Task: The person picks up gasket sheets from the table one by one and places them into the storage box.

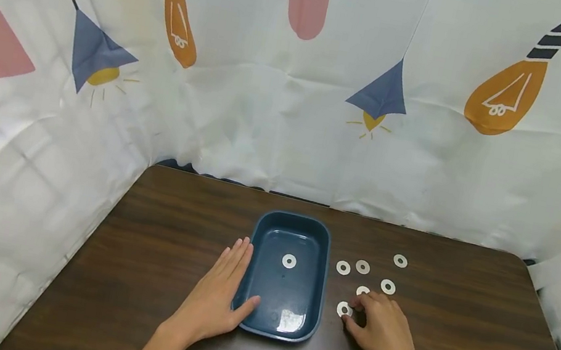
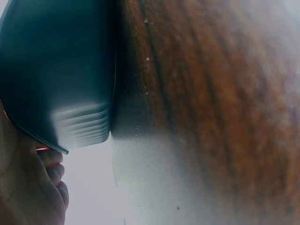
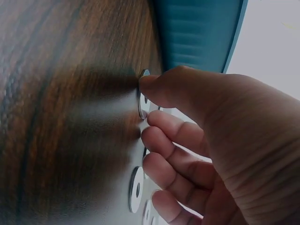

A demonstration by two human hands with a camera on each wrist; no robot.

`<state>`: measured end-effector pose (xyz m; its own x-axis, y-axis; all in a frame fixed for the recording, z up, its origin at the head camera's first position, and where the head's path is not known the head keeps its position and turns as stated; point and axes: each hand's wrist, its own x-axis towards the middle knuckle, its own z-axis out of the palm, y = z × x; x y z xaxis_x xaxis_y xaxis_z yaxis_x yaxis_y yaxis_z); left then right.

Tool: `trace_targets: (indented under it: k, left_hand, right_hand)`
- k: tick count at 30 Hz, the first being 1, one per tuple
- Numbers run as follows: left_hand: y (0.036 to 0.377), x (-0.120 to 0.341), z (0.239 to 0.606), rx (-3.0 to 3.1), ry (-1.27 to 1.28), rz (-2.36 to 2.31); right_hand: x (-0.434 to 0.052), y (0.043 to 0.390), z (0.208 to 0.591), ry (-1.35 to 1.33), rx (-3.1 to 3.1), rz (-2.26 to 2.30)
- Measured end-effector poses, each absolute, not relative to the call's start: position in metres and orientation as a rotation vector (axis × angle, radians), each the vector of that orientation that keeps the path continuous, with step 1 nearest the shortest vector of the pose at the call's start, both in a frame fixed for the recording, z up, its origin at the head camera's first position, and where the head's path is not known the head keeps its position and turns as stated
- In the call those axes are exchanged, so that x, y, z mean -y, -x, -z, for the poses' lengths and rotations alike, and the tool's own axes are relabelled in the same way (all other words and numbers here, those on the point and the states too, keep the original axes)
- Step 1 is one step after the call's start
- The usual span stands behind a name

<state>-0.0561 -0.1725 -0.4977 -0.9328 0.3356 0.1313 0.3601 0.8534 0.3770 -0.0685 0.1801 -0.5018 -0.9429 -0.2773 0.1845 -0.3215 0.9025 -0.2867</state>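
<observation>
A flat white ring-shaped washer [image 1: 344,309] is pinched on the dark wooden table [image 1: 456,331] by the right hand [image 1: 382,331] — the rectangular blue plastic tray [image 1: 315,281] is touched by the left hand [image 1: 216,298], fingers straight.

The left hand [image 1: 215,301] lies flat, palm down, fingers straight and together pointing to twelve o'clock, thumb spread toward three. The right hand [image 1: 381,330] is arched, fingers curled, fingertips [image 3: 152,85] pressing down toward eleven o'clock.
</observation>
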Motion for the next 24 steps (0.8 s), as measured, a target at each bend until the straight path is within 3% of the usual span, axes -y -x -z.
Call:
trace_targets:
  k: [24]
  left_hand:
    - [0.0591,0.1713,0.4968,3.009,0.553,0.604]
  right_hand:
    - [-0.1757,0.0714,0.5048,-0.429,2.928,-0.461]
